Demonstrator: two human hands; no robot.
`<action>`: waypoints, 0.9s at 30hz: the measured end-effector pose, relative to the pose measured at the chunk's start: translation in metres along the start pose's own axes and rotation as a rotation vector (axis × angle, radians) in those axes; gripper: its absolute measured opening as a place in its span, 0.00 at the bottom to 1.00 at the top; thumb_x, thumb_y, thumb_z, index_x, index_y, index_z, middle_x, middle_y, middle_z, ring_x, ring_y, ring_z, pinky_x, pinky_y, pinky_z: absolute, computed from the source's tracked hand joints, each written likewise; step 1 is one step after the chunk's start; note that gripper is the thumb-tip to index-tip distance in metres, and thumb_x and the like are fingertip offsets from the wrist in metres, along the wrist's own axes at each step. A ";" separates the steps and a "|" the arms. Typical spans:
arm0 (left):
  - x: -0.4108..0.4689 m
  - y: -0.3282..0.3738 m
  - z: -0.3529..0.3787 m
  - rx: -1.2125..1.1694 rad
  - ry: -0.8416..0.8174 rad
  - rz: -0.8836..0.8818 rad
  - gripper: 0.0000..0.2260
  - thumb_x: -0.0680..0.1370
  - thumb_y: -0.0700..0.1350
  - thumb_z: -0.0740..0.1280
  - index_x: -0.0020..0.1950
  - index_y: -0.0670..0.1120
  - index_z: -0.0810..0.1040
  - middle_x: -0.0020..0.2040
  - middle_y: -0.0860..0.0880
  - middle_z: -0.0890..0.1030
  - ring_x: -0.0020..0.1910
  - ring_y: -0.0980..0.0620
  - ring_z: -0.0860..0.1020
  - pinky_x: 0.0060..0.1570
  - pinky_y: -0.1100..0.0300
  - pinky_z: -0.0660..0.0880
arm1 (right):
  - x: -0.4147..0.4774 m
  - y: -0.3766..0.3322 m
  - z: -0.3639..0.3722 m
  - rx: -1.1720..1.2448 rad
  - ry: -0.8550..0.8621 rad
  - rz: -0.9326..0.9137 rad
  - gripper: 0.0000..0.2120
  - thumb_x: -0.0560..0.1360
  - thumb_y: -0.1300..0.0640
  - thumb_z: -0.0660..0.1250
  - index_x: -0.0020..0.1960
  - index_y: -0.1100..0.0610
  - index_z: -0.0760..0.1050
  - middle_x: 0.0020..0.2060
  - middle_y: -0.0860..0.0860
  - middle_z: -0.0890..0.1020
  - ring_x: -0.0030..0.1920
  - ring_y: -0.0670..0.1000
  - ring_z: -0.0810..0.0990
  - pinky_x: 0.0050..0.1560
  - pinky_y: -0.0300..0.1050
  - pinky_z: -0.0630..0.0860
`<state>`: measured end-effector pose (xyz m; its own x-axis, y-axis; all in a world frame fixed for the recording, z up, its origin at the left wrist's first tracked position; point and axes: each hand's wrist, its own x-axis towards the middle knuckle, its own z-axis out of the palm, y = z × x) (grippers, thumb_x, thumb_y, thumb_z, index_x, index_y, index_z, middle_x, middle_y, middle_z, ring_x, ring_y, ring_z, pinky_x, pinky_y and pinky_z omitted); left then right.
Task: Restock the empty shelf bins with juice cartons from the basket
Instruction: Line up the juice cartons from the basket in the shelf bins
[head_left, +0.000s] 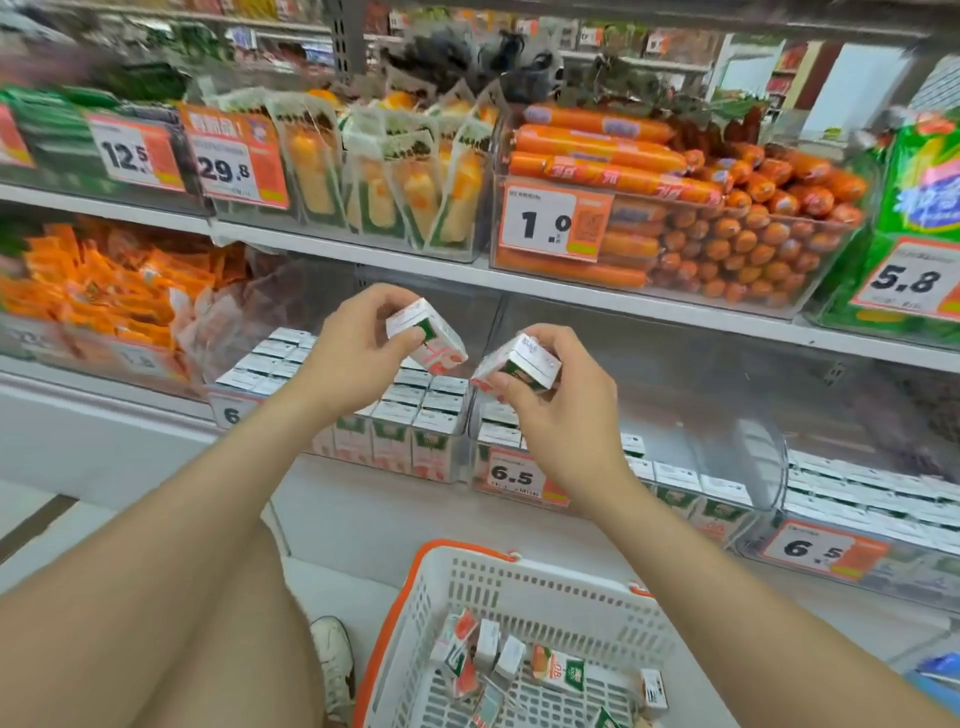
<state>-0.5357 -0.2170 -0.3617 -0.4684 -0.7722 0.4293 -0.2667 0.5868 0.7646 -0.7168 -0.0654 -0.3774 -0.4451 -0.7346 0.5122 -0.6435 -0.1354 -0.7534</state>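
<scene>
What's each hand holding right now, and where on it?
Left hand pinches a small white-and-green juice carton at its top end; right hand grips a second such carton near its top end.

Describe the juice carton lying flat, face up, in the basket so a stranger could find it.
Start at the white basket with the orange rim, low in view below the shelves. Right of the middle of its bottom lies the juice carton. It lies flat with its printed front up, orange fruit and green label showing; its neighbours are tipped at angles, many showing white sides.
</scene>
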 end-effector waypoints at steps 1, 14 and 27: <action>0.008 -0.007 0.005 0.082 0.021 0.007 0.10 0.81 0.39 0.71 0.60 0.50 0.80 0.54 0.55 0.84 0.52 0.57 0.81 0.55 0.59 0.75 | 0.006 0.006 0.004 -0.025 0.008 -0.016 0.17 0.74 0.51 0.78 0.58 0.44 0.75 0.49 0.42 0.82 0.51 0.47 0.81 0.52 0.53 0.79; 0.077 -0.071 0.079 0.682 -0.535 -0.077 0.18 0.86 0.41 0.62 0.74 0.55 0.75 0.72 0.49 0.78 0.74 0.40 0.72 0.74 0.35 0.66 | 0.008 0.064 0.009 -0.184 0.052 -0.136 0.22 0.79 0.55 0.75 0.72 0.49 0.75 0.58 0.45 0.79 0.57 0.42 0.76 0.59 0.32 0.70; 0.061 -0.105 0.011 0.744 -0.380 -0.233 0.25 0.85 0.57 0.58 0.80 0.50 0.66 0.77 0.41 0.71 0.77 0.37 0.66 0.75 0.37 0.64 | 0.019 0.010 0.062 -0.139 -0.109 -0.310 0.29 0.76 0.73 0.68 0.75 0.57 0.70 0.66 0.53 0.73 0.63 0.48 0.74 0.64 0.32 0.69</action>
<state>-0.5456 -0.3234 -0.4206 -0.5478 -0.8366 0.0094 -0.8103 0.5333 0.2428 -0.6931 -0.1214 -0.4008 -0.1511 -0.7406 0.6548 -0.8192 -0.2769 -0.5022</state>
